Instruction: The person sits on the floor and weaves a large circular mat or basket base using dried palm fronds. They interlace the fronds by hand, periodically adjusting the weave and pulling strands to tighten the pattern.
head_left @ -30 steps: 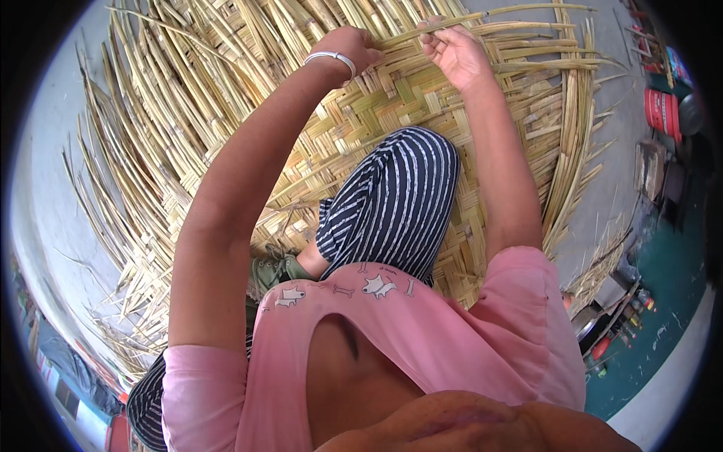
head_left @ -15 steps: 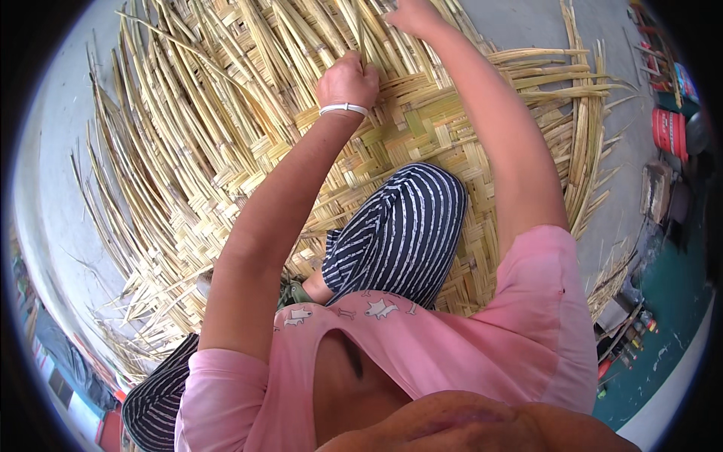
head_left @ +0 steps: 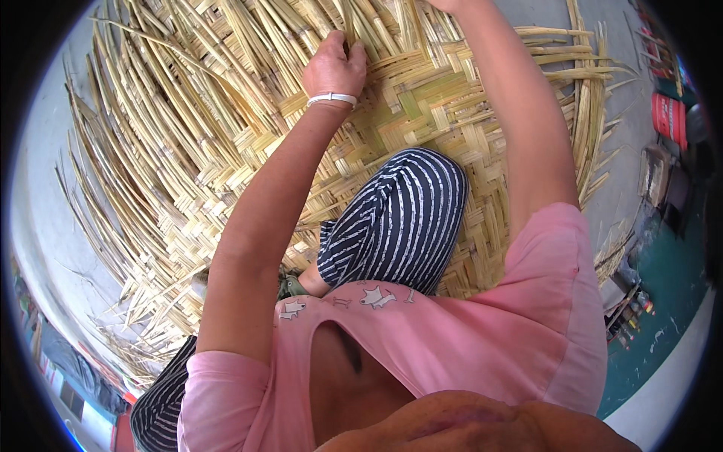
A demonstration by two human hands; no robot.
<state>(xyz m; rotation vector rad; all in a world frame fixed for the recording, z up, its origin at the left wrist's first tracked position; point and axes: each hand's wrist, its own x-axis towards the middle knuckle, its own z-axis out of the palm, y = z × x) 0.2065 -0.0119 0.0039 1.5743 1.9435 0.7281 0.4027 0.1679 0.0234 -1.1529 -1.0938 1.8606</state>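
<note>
A large mat (head_left: 482, 226) of flat, straw-coloured split stalks, woven in a crossing pattern, spreads under me. Long unwoven stalks (head_left: 173, 98) fan out from its far and left parts. My left hand (head_left: 335, 71), a white band at its wrist, is closed with thumb and fingers around a split stalk (head_left: 345, 21) standing up from the weave. At the top edge, over the far stalks, my right hand (head_left: 446, 3) is mostly cut off, so its fingers and anything in them are hidden.
My bent knee in striped trousers (head_left: 407, 218) rests on the mat. Loose stalks (head_left: 587, 128) lie crosswise along the right side. Beyond them, on the grey floor (head_left: 625, 162), stand a red container (head_left: 669, 120) and assorted items near a green surface (head_left: 670, 301).
Both hands have moved farther away; the right one has slid up and right, largely out of the picture. My left hand keeps its hold on the stalk. The view has shifted slightly.
</note>
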